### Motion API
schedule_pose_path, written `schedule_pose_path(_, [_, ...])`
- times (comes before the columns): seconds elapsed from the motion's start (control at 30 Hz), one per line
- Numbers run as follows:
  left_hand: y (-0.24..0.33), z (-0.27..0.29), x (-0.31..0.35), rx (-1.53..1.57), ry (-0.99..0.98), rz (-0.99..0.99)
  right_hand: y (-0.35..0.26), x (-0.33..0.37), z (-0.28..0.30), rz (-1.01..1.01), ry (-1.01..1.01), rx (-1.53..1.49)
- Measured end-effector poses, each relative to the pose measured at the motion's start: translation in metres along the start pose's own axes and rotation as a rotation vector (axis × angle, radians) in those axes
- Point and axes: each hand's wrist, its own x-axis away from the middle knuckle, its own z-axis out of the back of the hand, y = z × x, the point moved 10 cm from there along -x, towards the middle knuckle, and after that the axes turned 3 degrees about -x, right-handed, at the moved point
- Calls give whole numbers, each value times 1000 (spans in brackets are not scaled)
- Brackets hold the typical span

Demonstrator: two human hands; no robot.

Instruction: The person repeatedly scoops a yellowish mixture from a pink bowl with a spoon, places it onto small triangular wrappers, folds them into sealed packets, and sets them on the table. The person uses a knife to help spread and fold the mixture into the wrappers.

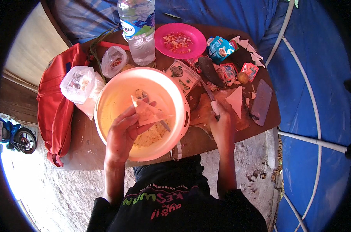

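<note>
My left hand [123,129] holds a pale triangular piece of what looks like tofu [147,114] above a large white basin [185,101]. Inside the basin is a crumbly yellowish mixture [149,138]. A metal spoon [165,126] rests in it, partly hidden behind the triangle. On the right, my right hand [223,124] grips a kitchen knife [208,92] by its pale handle, the blade pointing away from me. Beside that hand is a wooden cutting board [218,101], with another pale triangle [235,101] lying on it.
Behind the basin stand a large water bottle [142,52] and a pink plate [200,40] of chopped bits. Plastic bags [78,83] and a red bag [59,112] lie at left. Sachets [221,50], several pale triangles [249,48] and a flat grey blade [262,101] occupy the right.
</note>
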Motion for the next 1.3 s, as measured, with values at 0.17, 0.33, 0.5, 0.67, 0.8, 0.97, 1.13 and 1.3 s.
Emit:
schedule_pose_path(0.17, [-7,-24,-2,66,-148,131,-36,-7,11,76,-18,25])
schedule_pose_path(0.33, [-4,-51,8,147,-368,308,-94,1,19,326,-404,-670])
schedule_pose_path(0.5, [-9,-70,14,149,-536,443,-125,18,-11,401,-835,-878])
schedule_pose_path(0.67, [-13,-59,11,144,-442,460,-128,23,-32,410,-824,-982])
schedule_pose_path(0.8, [-16,-58,10,160,-431,462,-123,27,-41,292,-751,-1182])
schedule_pose_path(0.97, [-16,-55,9,80,-401,418,-118,30,-46,158,-674,-1404])
schedule_pose_path(1.13, [-14,-48,10,29,-327,376,-118,29,-47,129,-670,-1435])
schedule_pose_path(1.3, [-17,-53,11,-30,-402,366,-113,31,-51,12,-664,-1470])
